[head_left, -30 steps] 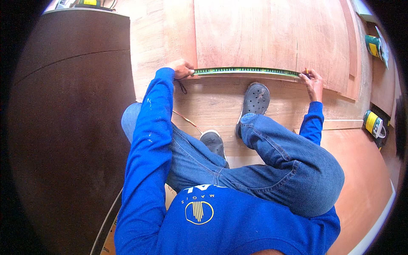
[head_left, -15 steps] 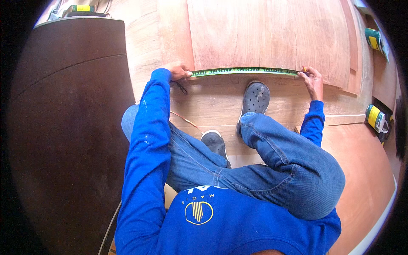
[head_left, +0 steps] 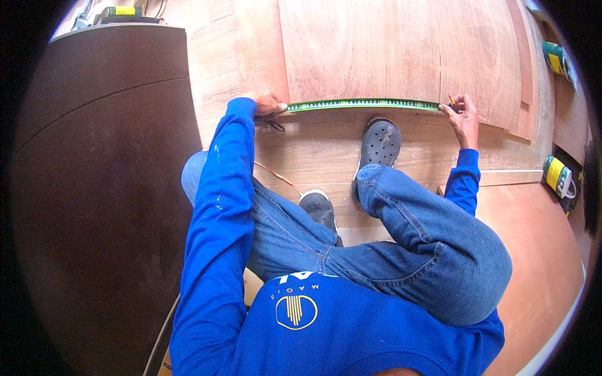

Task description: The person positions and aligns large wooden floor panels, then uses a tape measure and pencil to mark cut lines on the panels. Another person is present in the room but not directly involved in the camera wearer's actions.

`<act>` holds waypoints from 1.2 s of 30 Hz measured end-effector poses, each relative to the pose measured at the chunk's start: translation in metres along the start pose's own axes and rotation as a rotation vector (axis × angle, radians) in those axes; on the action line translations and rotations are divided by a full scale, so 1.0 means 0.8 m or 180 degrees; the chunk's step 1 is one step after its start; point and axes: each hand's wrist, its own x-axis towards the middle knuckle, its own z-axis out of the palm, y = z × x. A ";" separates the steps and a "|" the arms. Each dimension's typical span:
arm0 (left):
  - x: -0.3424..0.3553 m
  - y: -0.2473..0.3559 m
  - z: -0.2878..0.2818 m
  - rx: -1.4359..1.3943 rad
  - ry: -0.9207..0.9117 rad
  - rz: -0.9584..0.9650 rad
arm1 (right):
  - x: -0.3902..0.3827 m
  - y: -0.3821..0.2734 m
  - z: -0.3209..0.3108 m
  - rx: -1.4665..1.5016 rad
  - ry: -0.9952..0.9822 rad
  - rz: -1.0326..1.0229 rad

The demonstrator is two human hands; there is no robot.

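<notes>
Green measuring tape [head_left: 364, 104] stretched flat along the near edge of the pale plywood sheet [head_left: 376, 50], pinned at both ends and lying just beyond the toe of the grey perforated shoe [head_left: 379, 143]. Hardly anything different from a second ago: same line along the same edge, same span, only a slight drift of the whole view, most likely from the head and not from the tape. Left hand [head_left: 266, 103] still at the left end, fingers curled down and pressed shut onto the tape, thumb side toward the sheet; whether pinching the tape or merely pressing it flat, cannot tell. Right hand [head_left: 463, 113] still at the right end, fingers closed round a short pencil [head_left: 452, 101], its tip touching or just beside the tape's end, too small to say which. Seen against the earlier pictures, a hair nearer the sheet's edge perhaps, nothing more. Judged from that stillness, a hold rather than a move: tape settled, measure steady, no fresh pencil mark to be made out on the wood. Second shoe [head_left: 318, 207] tucked back under the bent knee, thin orange cord [head_left: 276, 177] running beneath the left sleeve, dark brown board [head_left: 100, 188] off to the left, yellow-and-green power tool [head_left: 558, 177] well apart at the right.
</notes>
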 end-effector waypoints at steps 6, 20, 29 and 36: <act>0.014 -0.010 0.007 0.0139 0.0161 0.0522 | 0.005 0.011 0.004 -0.0122 0.0040 -0.0083; 0.022 -0.009 0.011 -0.0109 0.0184 0.0434 | 0.003 0.015 0.002 -0.0106 0.0004 -0.0184; 0.020 -0.003 0.011 0.0008 0.0300 0.0420 | 0.002 0.013 0.007 -0.0276 0.0010 -0.0015; 0.020 -0.003 0.010 0.0380 0.0363 0.0510 | -0.004 0.004 0.001 -0.0298 0.0028 -0.0084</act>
